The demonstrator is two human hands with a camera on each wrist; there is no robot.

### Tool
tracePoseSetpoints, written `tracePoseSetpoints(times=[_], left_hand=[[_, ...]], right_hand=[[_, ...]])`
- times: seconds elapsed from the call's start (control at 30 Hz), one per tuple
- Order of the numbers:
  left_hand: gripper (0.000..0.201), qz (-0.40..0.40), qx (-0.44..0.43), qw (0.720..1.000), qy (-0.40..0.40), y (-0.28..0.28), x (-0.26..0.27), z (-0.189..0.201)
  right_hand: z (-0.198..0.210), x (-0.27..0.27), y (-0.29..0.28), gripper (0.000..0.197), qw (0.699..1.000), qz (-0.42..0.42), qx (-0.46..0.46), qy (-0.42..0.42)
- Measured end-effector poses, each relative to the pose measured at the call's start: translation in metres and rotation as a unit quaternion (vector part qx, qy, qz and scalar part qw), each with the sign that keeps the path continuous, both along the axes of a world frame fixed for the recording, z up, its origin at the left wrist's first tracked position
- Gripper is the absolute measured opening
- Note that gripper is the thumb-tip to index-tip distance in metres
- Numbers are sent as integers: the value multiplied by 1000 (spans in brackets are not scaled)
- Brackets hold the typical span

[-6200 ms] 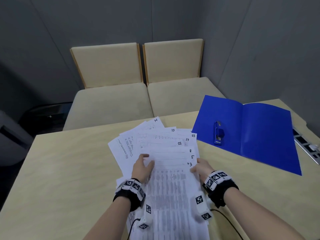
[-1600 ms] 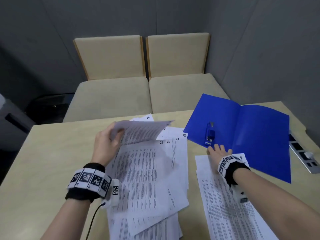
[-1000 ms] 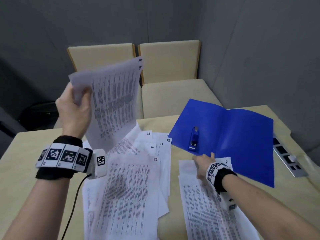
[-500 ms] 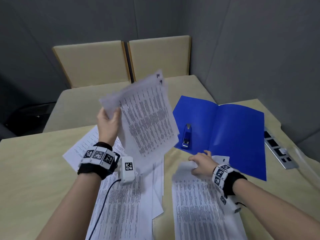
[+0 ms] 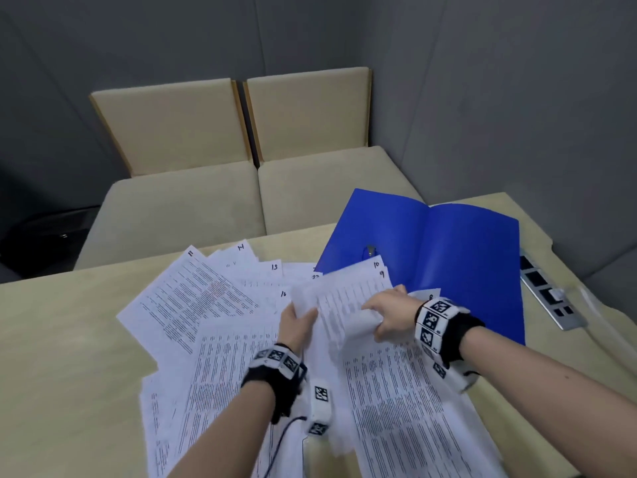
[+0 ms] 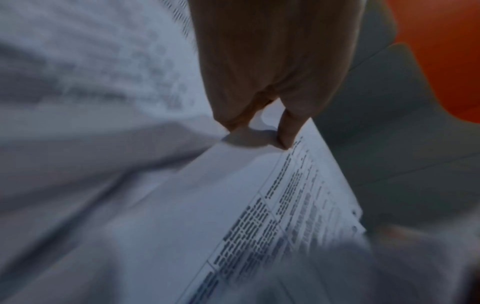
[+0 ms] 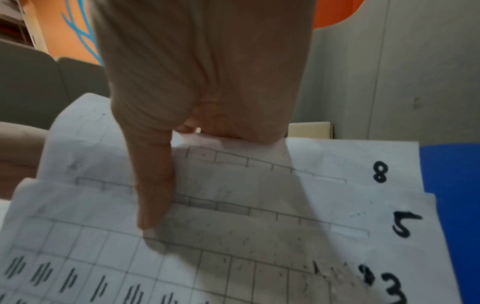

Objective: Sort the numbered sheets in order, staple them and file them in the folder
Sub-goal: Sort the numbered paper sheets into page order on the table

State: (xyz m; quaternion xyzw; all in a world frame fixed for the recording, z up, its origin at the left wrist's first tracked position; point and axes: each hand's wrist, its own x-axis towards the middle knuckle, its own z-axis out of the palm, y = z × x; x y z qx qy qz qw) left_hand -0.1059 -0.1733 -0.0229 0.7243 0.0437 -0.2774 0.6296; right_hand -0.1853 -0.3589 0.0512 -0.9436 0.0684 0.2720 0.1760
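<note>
Numbered sheets lie fanned on the table's left half (image 5: pixel 206 305), with 11, 13, 14 and 16 showing. My left hand (image 5: pixel 298 322) pinches sheets 9 and 10 (image 5: pixel 348 291) at their left edge; the left wrist view shows thumb and finger of that hand (image 6: pixel 259 134) on the paper's corner. My right hand (image 5: pixel 382 315) grips the top edge of the sorted stack (image 5: pixel 406 391). Its thumb (image 7: pixel 155 195) lies on the stack (image 7: pixel 285 205), where 8, 5 and 3 show. The open blue folder (image 5: pixel 448 263) lies beyond. The blue stapler (image 5: pixel 370 251) on it is mostly hidden by sheets.
A grey power strip (image 5: pixel 548 294) lies at the table's right edge, right of the folder. Two beige chairs (image 5: pixel 206 167) stand behind the far edge. Bare wood table (image 5: pixel 69 339) shows at the left.
My left hand has brought sheets 9 and 10 down from the air and rightward onto the sorted stack. My right hand has stayed at the stack's top edge.
</note>
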Motion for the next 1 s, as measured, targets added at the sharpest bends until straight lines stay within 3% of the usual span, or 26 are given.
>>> tracePoseSetpoints(times=[0.23, 0.5, 0.63, 0.73, 0.83, 1.0], left_hand=[[21, 6, 0, 998, 62, -22, -33, -33], [32, -7, -9, 991, 133, -24, -34, -55], [68, -41, 28, 991, 126, -24, -34, -31], [72, -105, 91, 988, 67, -24, -34, -20], [63, -148, 178, 971, -55, -21, -35, -15], [51, -195, 249, 895, -314, 6, -26, -9]], right_hand=[[-37, 3, 8, 16, 998, 0, -17, 54], [-68, 19, 18, 22, 996, 57, -68, 32], [-80, 22, 22, 33, 989, 71, -126, 20], [-88, 15, 24, 54, 989, 39, -137, -23], [-91, 5, 24, 80, 991, -18, -120, -57], [-85, 0, 29, 87, 994, -68, -78, -29]])
